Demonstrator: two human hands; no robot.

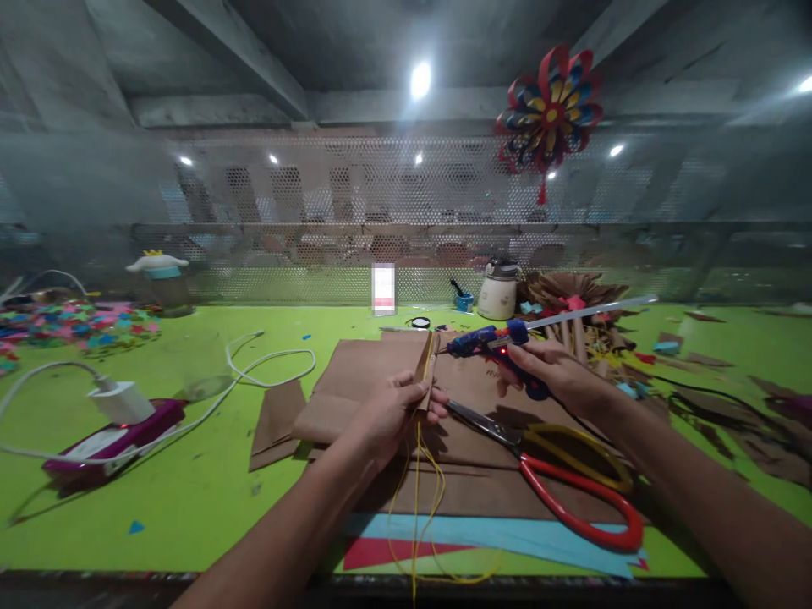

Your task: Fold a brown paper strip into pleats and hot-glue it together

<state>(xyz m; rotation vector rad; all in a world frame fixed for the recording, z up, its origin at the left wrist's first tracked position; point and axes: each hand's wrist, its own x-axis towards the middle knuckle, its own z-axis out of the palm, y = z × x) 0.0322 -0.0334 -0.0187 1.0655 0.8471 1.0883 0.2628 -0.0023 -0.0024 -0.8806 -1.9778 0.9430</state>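
My left hand (398, 408) pinches a narrow folded strip of brown paper (429, 372) above the middle of the table. A yellow string (417, 474) runs along the strip and hangs below my fingers in loose loops. Wrapped round the handle of a blue glue gun (485, 340) is my right hand (546, 369). Its nozzle points left, close to the upper part of the strip; whether it touches is unclear. A long translucent glue stick (593, 312) sticks out of its back. Beneath both hands lie brown paper sheets (361, 372) and scissors (564, 482) with red and yellow handles.
Light blue paper (482, 534) lies at the front edge. A purple power strip (114, 444) with a white charger (120, 401) and cable is at left, near a clear cup (198, 364). A jar (498, 292) stands at the back; paper scraps (672, 347) lie right.
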